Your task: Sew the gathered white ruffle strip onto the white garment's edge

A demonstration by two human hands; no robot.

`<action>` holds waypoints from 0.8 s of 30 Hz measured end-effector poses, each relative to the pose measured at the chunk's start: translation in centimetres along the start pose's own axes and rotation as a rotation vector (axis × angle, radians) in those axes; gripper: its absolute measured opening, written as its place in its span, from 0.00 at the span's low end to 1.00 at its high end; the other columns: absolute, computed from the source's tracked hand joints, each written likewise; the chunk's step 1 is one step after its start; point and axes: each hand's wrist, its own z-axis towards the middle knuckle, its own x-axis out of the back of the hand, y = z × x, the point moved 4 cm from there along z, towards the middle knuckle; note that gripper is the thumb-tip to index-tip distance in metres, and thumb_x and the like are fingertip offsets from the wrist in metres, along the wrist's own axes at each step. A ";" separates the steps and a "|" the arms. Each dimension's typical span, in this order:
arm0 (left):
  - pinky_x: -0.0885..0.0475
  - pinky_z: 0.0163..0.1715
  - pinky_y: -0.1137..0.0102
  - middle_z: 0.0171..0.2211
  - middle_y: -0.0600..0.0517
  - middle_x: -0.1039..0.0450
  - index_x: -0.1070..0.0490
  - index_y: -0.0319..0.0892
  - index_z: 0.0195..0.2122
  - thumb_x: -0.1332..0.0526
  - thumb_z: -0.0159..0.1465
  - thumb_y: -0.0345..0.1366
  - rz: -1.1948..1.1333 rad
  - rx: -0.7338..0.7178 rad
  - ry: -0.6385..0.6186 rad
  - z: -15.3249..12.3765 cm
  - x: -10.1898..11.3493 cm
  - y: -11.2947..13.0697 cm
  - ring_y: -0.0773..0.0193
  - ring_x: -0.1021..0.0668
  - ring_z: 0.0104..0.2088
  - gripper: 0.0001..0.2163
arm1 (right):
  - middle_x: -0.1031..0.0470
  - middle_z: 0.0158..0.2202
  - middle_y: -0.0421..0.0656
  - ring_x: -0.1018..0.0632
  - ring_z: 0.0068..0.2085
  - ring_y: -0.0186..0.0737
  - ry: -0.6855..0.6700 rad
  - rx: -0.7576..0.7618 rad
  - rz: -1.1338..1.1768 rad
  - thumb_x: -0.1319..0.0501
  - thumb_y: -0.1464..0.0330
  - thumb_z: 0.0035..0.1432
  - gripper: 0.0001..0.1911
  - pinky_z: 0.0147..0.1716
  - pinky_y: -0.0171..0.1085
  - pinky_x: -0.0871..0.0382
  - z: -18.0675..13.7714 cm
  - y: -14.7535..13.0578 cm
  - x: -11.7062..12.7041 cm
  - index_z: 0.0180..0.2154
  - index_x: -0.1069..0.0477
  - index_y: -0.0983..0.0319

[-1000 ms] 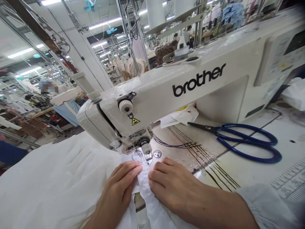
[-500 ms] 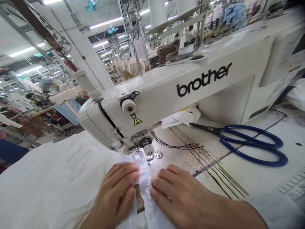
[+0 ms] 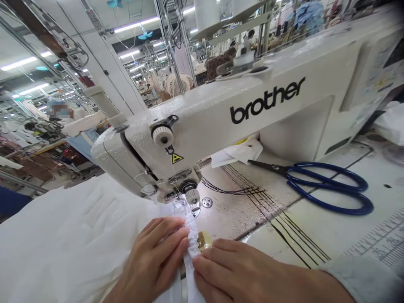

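A gathered white fabric strip [image 3: 190, 235] runs from under the presser foot of the sewing machine [image 3: 208, 113] toward me. My left hand [image 3: 158, 254] lies along its left side, fingers together and closed on the cloth close to the needle area. On the other side, my right hand [image 3: 233, 269] pinches the strip's right edge, a little nearer to me. The fingers hide part of the strip and the undersides of both grips. A wide spread of white cloth [image 3: 69, 227] covers the left of the table.
Blue-handled scissors [image 3: 328, 185] lie on the machine bed to the right, blades pointing left. Black lines and a printed ruler scale [image 3: 385, 244] mark the table. White scraps [image 3: 240, 151] sit under the machine arm. Behind are thread cones [image 3: 206, 17] and other people at workstations.
My right hand has shifted down and left along the strip, baring a yellowish patch on the bed. My left fingers have moved slightly right over the strip. The view has shifted slightly.
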 end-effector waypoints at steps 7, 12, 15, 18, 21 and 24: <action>0.29 0.48 0.66 0.46 0.47 0.25 0.29 0.39 0.49 0.40 0.62 0.22 0.025 -0.023 -0.006 0.1 -0.2 0.1 0.63 0.25 0.47 0.15 | 0.25 0.32 0.40 0.26 0.34 0.38 -0.094 0.024 -0.103 0.46 0.80 0.64 0.11 0.38 0.38 0.32 0.0 0.1 -0.4 0.35 0.26 0.65; 0.28 0.48 0.67 0.46 0.46 0.23 0.29 0.40 0.49 0.42 0.64 0.25 0.087 -0.046 -0.024 0.4 -0.2 0.3 0.62 0.24 0.47 0.13 | 0.23 0.35 0.39 0.27 0.35 0.37 -0.041 0.012 -0.095 0.49 0.80 0.67 0.15 0.38 0.37 0.33 -0.1 0.2 -0.6 0.39 0.25 0.64; 0.28 0.49 0.68 0.46 0.46 0.24 0.29 0.40 0.49 0.43 0.65 0.25 0.130 -0.055 -0.042 0.6 -0.3 0.1 0.62 0.24 0.48 0.12 | 0.25 0.29 0.40 0.28 0.31 0.38 0.002 -0.016 -0.027 0.51 0.80 0.66 0.17 0.34 0.39 0.33 0.1 0.4 -0.8 0.34 0.25 0.65; 0.28 0.48 0.68 0.46 0.47 0.25 0.29 0.41 0.49 0.44 0.66 0.26 0.174 -0.019 -0.034 0.6 -0.5 -0.4 0.62 0.25 0.48 0.12 | 0.22 0.36 0.44 0.25 0.35 0.40 0.009 -0.046 -0.050 0.49 0.82 0.62 0.15 0.35 0.39 0.33 0.4 0.7 -1.0 0.38 0.24 0.66; 0.29 0.47 0.68 0.46 0.46 0.27 0.30 0.40 0.49 0.43 0.66 0.27 0.200 0.049 -0.008 0.5 -0.6 -0.8 0.62 0.26 0.47 0.11 | 0.22 0.33 0.44 0.26 0.33 0.41 0.069 -0.046 -0.067 0.45 0.81 0.59 0.12 0.31 0.39 0.33 0.6 1.1 -1.5 0.34 0.24 0.66; 0.30 0.50 0.67 0.45 0.46 0.27 0.30 0.38 0.48 0.42 0.64 0.23 0.194 0.020 0.043 0.6 -0.4 -0.6 0.62 0.27 0.48 0.12 | 0.24 0.28 0.44 0.27 0.29 0.40 0.162 -0.019 -0.062 0.44 0.81 0.58 0.11 0.26 0.39 0.35 0.5 1.2 -2.4 0.29 0.25 0.66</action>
